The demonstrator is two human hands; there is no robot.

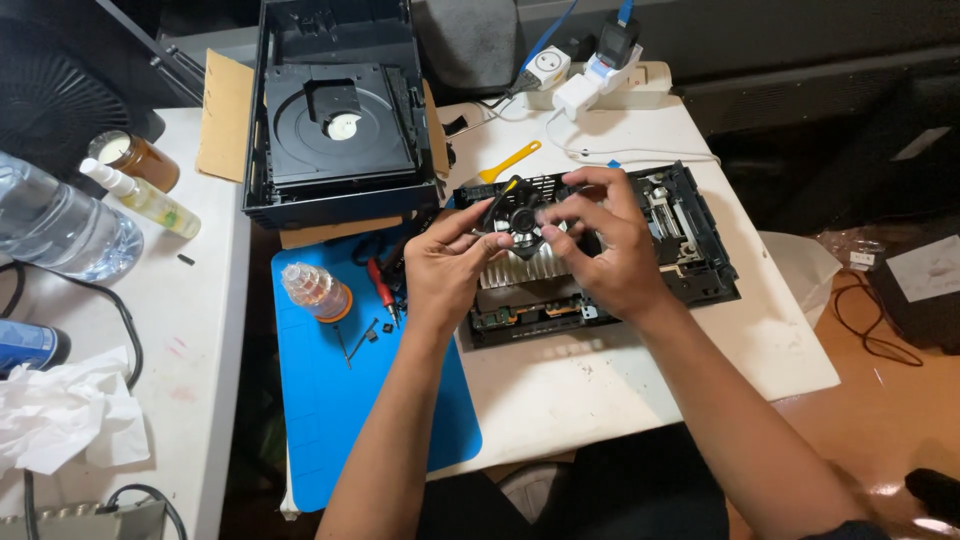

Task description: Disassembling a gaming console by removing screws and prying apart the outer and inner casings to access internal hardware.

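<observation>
While both hands meet over the opened console, the scene reads as follows.

Left hand: the left hand is curled, thumb and fingers pinched on the left rim of a small black fan.
Right hand: the right hand is curled too, its fingertips closed on the fan's right side and top edge.
Fan: held between both hands just above the finned metal heatsink, near the middle of the white desk; whether it is seated or lifted clear I cannot tell, since the fingers cover its mounts.
Console chassis: a black open chassis lies under the hands toward the desk's far right corner, with circuit board and drive mechanism exposed.
Risk, blades: a squeeze on the hub or blades rather than the frame could bend or snap them.
Risk, cable: if a lead runs from the fan to the board, a tug upward could strain it.
Risk, small parts: loose dark bits on the blue mat sit near the left forearm, which could sweep them off the front edge.
Risk, liquid: the small clear bottle stands on the mat close to the left wrist and could tip toward the electronics.
Surface: the blue mat overlaps the desk's left edge; a red-handled tool lies on it, and a yellow pry tool lies behind the fan.
Far edge: a black case half with a disc tray rests on cardboard, and a white power strip sits at the back.
Room: a second white surface to the left holds a water bottle, a spray bottle, an amber jar and crumpled tissue; the floor at right is brownish.
</observation>
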